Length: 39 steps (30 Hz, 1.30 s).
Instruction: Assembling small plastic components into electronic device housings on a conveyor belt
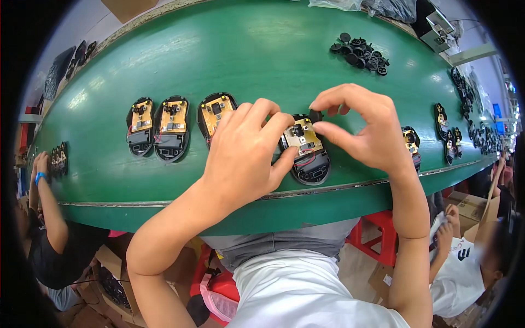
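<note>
An opened computer mouse base point(311, 170) with a tan circuit board and thin red wires lies near the table's front edge. My left hand point(238, 147) holds its left side, thumb low and fingers near the board's top. Between the thumb and forefinger of my right hand point(372, 128) is a small black scroll wheel point(315, 116), at the board's upper right corner. Another mouse base point(216, 109) is partly covered by my left hand. Two similar bases, one at the far left point(140, 126) and one beside it point(171, 128), lie further left.
A pile of black scroll wheels point(361, 54) lies at the back of the green table point(246, 60). Right of my right wrist sits another mouse base point(411, 145), with several more beyond. Co-workers sit on both sides, one with a blue wristband point(40, 176). Red stools point(377, 235) stand below.
</note>
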Each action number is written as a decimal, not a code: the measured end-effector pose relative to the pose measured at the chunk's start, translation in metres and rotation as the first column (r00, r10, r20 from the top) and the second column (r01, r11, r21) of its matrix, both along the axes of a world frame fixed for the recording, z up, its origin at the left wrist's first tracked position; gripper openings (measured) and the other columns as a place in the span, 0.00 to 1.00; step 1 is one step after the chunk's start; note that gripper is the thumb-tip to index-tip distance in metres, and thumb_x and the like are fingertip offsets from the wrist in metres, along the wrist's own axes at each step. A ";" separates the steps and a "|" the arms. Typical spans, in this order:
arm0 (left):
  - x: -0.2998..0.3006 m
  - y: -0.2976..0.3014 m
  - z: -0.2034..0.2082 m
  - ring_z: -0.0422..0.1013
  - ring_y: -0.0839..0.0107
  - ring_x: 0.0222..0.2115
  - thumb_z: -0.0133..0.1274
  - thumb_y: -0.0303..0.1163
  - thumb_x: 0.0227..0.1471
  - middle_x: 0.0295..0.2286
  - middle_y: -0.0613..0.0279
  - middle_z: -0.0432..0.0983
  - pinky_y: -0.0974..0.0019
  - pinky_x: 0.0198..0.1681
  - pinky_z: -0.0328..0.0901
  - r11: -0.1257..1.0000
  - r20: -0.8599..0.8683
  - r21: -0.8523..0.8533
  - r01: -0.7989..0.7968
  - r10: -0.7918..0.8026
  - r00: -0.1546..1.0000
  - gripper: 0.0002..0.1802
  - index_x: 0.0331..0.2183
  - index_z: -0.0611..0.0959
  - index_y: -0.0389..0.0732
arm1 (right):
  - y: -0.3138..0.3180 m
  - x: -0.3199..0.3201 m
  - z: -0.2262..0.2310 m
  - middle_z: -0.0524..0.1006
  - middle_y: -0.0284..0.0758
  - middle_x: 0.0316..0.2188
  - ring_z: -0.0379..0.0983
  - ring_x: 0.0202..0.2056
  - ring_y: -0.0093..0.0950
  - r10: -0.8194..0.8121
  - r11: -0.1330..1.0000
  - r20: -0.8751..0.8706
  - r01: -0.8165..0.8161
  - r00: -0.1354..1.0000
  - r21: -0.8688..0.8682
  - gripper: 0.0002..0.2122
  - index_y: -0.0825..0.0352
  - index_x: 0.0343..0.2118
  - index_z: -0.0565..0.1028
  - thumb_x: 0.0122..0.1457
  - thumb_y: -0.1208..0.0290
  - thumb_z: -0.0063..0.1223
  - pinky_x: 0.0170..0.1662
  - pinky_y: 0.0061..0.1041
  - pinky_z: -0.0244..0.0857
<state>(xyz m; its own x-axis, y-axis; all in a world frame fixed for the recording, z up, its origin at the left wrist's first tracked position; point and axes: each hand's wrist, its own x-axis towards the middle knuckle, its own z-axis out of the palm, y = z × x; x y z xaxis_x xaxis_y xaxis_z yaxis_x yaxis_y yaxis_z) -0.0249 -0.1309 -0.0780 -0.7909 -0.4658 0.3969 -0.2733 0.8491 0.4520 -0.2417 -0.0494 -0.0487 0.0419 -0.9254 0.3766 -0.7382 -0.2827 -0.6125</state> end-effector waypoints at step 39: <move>-0.007 0.004 0.000 0.75 0.55 0.36 0.63 0.23 0.44 0.36 0.55 0.79 0.57 0.43 0.67 0.996 -0.191 -0.092 -0.022 0.004 0.982 0.15 0.38 0.83 0.38 | -0.001 -0.022 -0.002 0.84 0.34 0.36 0.80 0.35 0.26 -0.196 0.980 0.077 0.198 0.978 -0.011 0.09 0.65 0.40 0.84 0.59 0.67 0.62 0.38 0.24 0.70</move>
<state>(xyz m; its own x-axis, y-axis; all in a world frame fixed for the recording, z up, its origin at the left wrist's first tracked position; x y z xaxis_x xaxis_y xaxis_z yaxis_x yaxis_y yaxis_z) -0.0317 -0.1266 -0.0780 -0.6907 -0.4290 0.5821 -0.2006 0.8871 0.4158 -0.2640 -0.0504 -0.0508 -0.1693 -0.9055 0.3892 -0.7328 -0.1484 -0.6640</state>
